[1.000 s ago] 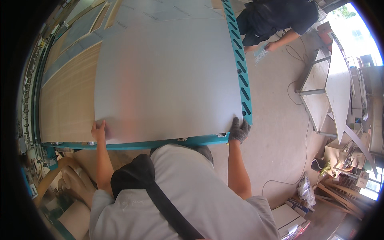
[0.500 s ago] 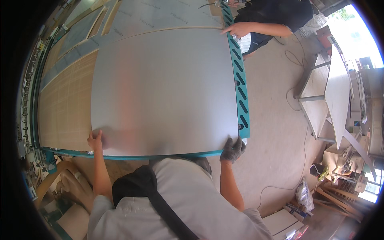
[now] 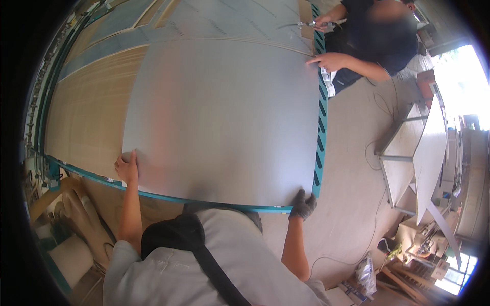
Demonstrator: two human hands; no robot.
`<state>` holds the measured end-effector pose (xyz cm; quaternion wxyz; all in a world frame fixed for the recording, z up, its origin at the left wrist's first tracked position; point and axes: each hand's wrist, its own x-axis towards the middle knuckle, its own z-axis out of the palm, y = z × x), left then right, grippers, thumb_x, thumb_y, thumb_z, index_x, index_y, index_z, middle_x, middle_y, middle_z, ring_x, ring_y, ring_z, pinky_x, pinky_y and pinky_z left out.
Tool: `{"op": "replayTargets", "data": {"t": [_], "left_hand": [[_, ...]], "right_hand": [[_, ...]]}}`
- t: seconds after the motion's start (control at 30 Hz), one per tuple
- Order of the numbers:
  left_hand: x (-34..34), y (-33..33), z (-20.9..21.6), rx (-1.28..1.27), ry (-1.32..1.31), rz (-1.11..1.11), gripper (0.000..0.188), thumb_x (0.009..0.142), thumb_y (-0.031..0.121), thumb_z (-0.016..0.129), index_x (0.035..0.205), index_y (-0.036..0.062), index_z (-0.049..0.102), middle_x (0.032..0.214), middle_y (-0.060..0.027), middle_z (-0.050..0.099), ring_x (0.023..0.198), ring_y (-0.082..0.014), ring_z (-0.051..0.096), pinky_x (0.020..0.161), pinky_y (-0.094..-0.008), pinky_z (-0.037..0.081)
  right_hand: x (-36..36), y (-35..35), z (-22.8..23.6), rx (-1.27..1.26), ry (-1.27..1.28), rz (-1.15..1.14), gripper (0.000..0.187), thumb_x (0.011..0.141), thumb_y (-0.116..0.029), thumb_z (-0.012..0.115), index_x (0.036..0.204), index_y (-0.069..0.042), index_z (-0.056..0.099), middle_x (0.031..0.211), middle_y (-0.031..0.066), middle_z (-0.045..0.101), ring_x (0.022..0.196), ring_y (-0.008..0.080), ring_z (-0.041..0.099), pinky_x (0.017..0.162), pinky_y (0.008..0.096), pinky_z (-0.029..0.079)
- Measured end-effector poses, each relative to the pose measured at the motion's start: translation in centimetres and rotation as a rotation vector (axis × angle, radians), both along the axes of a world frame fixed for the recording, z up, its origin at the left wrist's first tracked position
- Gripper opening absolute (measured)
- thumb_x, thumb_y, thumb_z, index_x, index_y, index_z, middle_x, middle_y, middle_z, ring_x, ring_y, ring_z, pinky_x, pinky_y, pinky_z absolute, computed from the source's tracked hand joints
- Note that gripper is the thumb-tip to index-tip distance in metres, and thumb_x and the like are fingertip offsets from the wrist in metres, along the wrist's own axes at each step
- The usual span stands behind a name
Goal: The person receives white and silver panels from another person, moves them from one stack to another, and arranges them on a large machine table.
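A large smooth grey sheet (image 3: 219, 122) lies across the teal-framed machine table (image 3: 168, 198) in front of me. At its near left edge my bare left hand (image 3: 127, 168) grips it, thumb up over the surface and fingers curled at the edge. My right hand (image 3: 303, 205), in a dark grey glove, is closed around the near right corner. The undersides of both grips are hidden. A slotted teal strip (image 3: 322, 127) runs along the sheet's right side.
A co-worker's hand (image 3: 331, 61) touches the sheet's far right corner; their other hand (image 3: 322, 21) holds a slim metal tool. Brown board (image 3: 92, 112) lies left of the sheet, and film-covered panels (image 3: 219, 18) lie beyond. A white-topped rack (image 3: 408, 148) and floor cable (image 3: 375, 224) are at right.
My view has turned slightly. The sheet has shifted with both hands and now covers more of the slotted strip, hiding its dark pins. More of the co-worker and their tool shows.
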<state>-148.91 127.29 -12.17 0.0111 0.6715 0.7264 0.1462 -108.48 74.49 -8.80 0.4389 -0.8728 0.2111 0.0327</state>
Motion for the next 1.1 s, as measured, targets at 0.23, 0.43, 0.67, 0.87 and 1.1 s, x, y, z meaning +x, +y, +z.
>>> {"op": "replayTargets", "data": {"t": [0.23, 0.43, 0.67, 0.87, 1.1], "left_hand": [[-0.2, 0.1, 0.2, -0.011, 0.008, 0.020, 0.084, 0.083, 0.071, 0.066, 0.137, 0.0088, 0.057, 0.140, -0.0175, 0.053, 0.131, -0.0395, 0.048, 0.109, -0.0542, 0.038], [0.7, -0.1, 1.0, -0.022, -0.001, 0.000, 0.081, 0.086, 0.068, 0.064, 0.141, 0.0098, 0.055, 0.145, -0.0182, 0.051, 0.134, -0.0398, 0.046, 0.111, -0.0549, 0.036], [4.4, -3.0, 2.6, 0.095, 0.261, -0.827, 0.071, 0.097, 0.039, 0.059, 0.157, 0.0092, 0.035, 0.162, -0.0172, 0.034, 0.149, -0.0385, 0.031, 0.121, -0.0544, 0.024], [8.5, -6.0, 6.6, -0.082, 0.155, -0.842, 0.076, 0.096, 0.036, 0.060, 0.160, 0.0081, 0.028, 0.166, -0.0151, 0.028, 0.154, -0.0352, 0.023, 0.126, -0.0486, 0.017], [8.3, -6.0, 7.3, -0.104, 0.109, -0.817, 0.077, 0.096, 0.036, 0.060, 0.160, 0.0089, 0.027, 0.166, -0.0144, 0.028, 0.154, -0.0344, 0.024, 0.126, -0.0486, 0.017]], "right_hand": [[0.1, 2.0, -0.3, 0.066, -0.067, -0.136, 0.056, 0.081, -0.016, 0.086, 0.126, 0.006, 0.061, 0.124, 0.0096, 0.047, 0.104, 0.0243, 0.061, 0.090, 0.0359, 0.055], [-0.2, 2.4, 1.4, -0.137, -0.010, -0.047, 0.058, 0.082, -0.028, 0.085, 0.125, 0.003, 0.063, 0.117, 0.0145, 0.051, 0.100, 0.0294, 0.061, 0.088, 0.0416, 0.053], [1.7, 1.3, 3.8, -0.272, 0.153, 0.187, 0.065, 0.076, -0.041, 0.087, 0.122, -0.002, 0.063, 0.122, 0.0119, 0.056, 0.104, 0.0292, 0.063, 0.093, 0.0416, 0.052], [2.2, 0.6, 3.6, -0.272, 0.178, 0.259, 0.071, 0.076, -0.047, 0.085, 0.126, -0.002, 0.061, 0.124, 0.0136, 0.058, 0.107, 0.0318, 0.062, 0.097, 0.0425, 0.050], [1.9, 0.6, 3.0, -0.349, 0.149, 0.288, 0.072, 0.082, -0.046, 0.082, 0.131, 0.001, 0.058, 0.122, 0.0174, 0.060, 0.109, 0.0345, 0.061, 0.095, 0.0440, 0.050]]}}
